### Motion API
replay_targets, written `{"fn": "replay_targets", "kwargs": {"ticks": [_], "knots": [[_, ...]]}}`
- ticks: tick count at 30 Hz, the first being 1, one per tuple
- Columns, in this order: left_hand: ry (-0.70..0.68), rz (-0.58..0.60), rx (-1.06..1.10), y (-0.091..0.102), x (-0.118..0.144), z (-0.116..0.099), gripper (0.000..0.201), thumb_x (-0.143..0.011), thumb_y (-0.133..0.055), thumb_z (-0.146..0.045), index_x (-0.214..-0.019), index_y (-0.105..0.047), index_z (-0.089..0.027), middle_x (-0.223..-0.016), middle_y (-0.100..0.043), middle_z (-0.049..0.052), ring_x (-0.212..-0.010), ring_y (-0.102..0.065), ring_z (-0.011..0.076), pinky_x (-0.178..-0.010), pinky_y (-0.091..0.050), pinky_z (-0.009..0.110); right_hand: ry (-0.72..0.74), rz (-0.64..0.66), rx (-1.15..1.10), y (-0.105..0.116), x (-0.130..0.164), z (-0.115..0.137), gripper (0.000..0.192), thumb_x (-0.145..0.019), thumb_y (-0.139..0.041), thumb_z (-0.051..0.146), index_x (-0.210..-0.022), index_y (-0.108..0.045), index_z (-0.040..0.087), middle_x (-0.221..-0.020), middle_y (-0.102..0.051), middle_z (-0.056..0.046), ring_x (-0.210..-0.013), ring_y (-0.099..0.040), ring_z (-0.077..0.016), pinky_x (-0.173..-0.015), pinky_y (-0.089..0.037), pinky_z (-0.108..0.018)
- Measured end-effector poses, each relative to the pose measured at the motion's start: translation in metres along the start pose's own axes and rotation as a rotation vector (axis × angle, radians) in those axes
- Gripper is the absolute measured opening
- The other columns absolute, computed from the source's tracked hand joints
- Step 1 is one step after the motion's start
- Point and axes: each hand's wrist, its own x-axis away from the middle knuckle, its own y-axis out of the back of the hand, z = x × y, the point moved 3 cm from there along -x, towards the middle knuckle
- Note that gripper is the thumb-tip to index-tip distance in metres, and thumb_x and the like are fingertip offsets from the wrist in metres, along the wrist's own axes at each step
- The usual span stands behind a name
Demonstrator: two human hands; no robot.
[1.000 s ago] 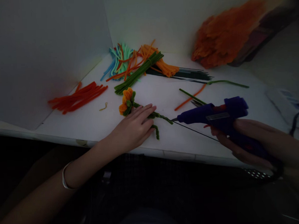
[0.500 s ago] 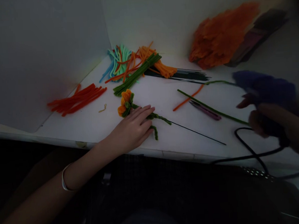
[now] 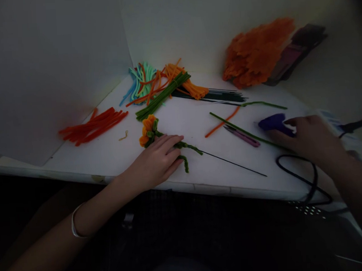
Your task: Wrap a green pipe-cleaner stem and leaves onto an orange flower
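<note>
My left hand (image 3: 158, 159) is closed over the green stem of a pipe-cleaner flower (image 3: 148, 128), its orange petals showing beyond my fingers. A thin dark wire (image 3: 234, 163) runs out of the stem to the right, and a curled green piece (image 3: 185, 164) pokes out below my fingers. On the right, my right hand (image 3: 311, 137) is around a purple glue gun (image 3: 274, 123) low over the table, its handle mostly hidden by the hand. Left of it lie pink-handled scissors (image 3: 242, 136), a long green pipe cleaner (image 3: 245, 129) and an orange one (image 3: 214, 129).
Red pipe cleaners (image 3: 94, 126) lie at the left. Behind the flower are bundles of green (image 3: 163, 96), orange (image 3: 193, 87) and mint (image 3: 145, 78) stems, with dark wires (image 3: 224, 95). An orange fuzzy bundle (image 3: 256, 55) leans at the back right. A black cord (image 3: 281, 166) loops near the front edge.
My right hand has brought the glue gun down and left toward the table. My left hand stays on the flower. The whole view has shifted slightly.
</note>
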Motion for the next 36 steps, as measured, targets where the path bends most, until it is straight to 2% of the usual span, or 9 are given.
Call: {"fn": "replay_targets", "kwargs": {"ticks": [2, 4, 7, 10, 16, 19, 21, 29, 36], "knots": [[-0.002, -0.01, -0.007, 0.001, 0.0, 0.0, 0.019, -0.088, -0.044, -0.022, -0.082, -0.057, -0.011, -0.123, -0.051, 0.017, -0.113, -0.05, 0.0245, -0.097, -0.043, 0.043, 0.051, -0.13, -0.02, 0.017, 0.006, 0.016, 0.055, -0.083, -0.046, 0.05, -0.114, -0.052, 0.006, -0.109, -0.051, -0.025, -0.096, -0.049, -0.0305, -0.068, -0.037, -0.036], [-0.01, -0.016, -0.015, 0.0, 0.0, 0.0, 0.019, -0.088, -0.044, -0.022, -0.082, -0.057, -0.011, -0.123, -0.051, 0.016, -0.112, -0.05, 0.024, -0.099, -0.042, 0.043, 0.176, -0.118, -0.24, 0.036, 0.016, 0.044, 0.045, -0.084, -0.049, 0.043, -0.113, -0.052, 0.009, -0.107, -0.053, -0.021, -0.092, -0.051, -0.0255, -0.073, -0.038, -0.033], [-0.014, -0.021, -0.027, -0.001, 0.0, 0.0, 0.019, -0.088, -0.043, -0.022, -0.083, -0.057, -0.011, -0.123, -0.051, 0.016, -0.114, -0.049, 0.0235, -0.1, -0.04, 0.043, 0.468, 0.297, -0.635, 0.052, 0.038, 0.099, 0.033, -0.088, -0.042, 0.043, -0.102, -0.056, 0.017, -0.094, -0.059, -0.01, -0.075, -0.053, -0.0163, -0.065, -0.041, -0.027], [-0.012, -0.029, -0.039, 0.0, 0.001, 0.0, 0.019, -0.088, -0.043, -0.022, -0.081, -0.057, -0.011, -0.121, -0.052, 0.016, -0.112, -0.05, 0.0229, -0.1, -0.04, 0.043, 0.582, 0.476, -0.769, 0.058, 0.053, 0.139, 0.031, -0.088, -0.04, 0.043, -0.099, -0.058, 0.021, -0.09, -0.061, -0.005, -0.069, -0.052, -0.0143, -0.062, -0.04, -0.027], [-0.017, -0.071, -0.031, -0.002, 0.001, 0.002, 0.018, -0.088, -0.043, -0.022, -0.081, -0.057, -0.012, -0.118, -0.054, 0.014, -0.111, -0.05, 0.0224, -0.099, -0.041, 0.043, 0.428, 0.752, -1.057, 0.048, 0.055, 0.156, 0.026, -0.085, -0.044, 0.038, -0.074, -0.056, 0.017, -0.061, -0.05, 0.0, -0.055, -0.046, -0.0109, -0.051, -0.036, -0.024], [-0.035, -0.091, -0.032, -0.003, 0.001, 0.003, 0.017, -0.087, -0.045, -0.021, -0.082, -0.057, -0.012, -0.118, -0.054, 0.014, -0.111, -0.05, 0.0223, -0.099, -0.04, 0.041, 0.251, 0.969, -1.282, 0.044, 0.059, 0.154, 0.022, -0.082, -0.049, 0.037, -0.074, -0.054, 0.017, -0.059, -0.045, 0.003, -0.048, -0.039, -0.0077, -0.041, -0.03, -0.021], [-0.041, -0.097, -0.037, -0.002, 0.001, 0.002, 0.016, -0.087, -0.045, -0.021, -0.082, -0.057, -0.011, -0.12, -0.054, 0.015, -0.112, -0.05, 0.0223, -0.101, -0.039, 0.041, 0.158, 1.023, -1.385, 0.043, 0.061, 0.152, 0.021, -0.08, -0.053, 0.036, -0.075, -0.055, 0.016, -0.061, -0.046, 0.003, -0.046, -0.037, -0.0058, -0.038, -0.027, -0.019], [0.006, -0.239, -0.098, 0.013, 0.001, -0.01, 0.011, -0.084, -0.049, -0.02, -0.079, -0.056, -0.014, -0.132, -0.046, 0.015, -0.126, -0.038, 0.0234, -0.106, -0.028, 0.047, 0.265, 0.635, -1.305, 0.066, 0.072, 0.149, 0.021, -0.082, -0.053, 0.035, -0.073, -0.055, 0.016, -0.047, -0.041, 0.006, -0.039, -0.034, -0.0051, -0.037, -0.027, -0.019], [0.025, -0.269, -0.175, 0.011, 0.003, -0.012, 0.013, -0.084, -0.05, -0.021, -0.074, -0.055, -0.016, -0.123, -0.056, 0.009, -0.119, -0.048, 0.0211, -0.11, -0.006, 0.057, 0.36, 0.444, -1.247, 0.069, 0.087, 0.156, 0.019, -0.085, -0.049, 0.034, -0.079, -0.057, 0.018, -0.068, -0.058, 0.0, -0.044, -0.044, -0.005, -0.041, -0.039, -0.017]]}}
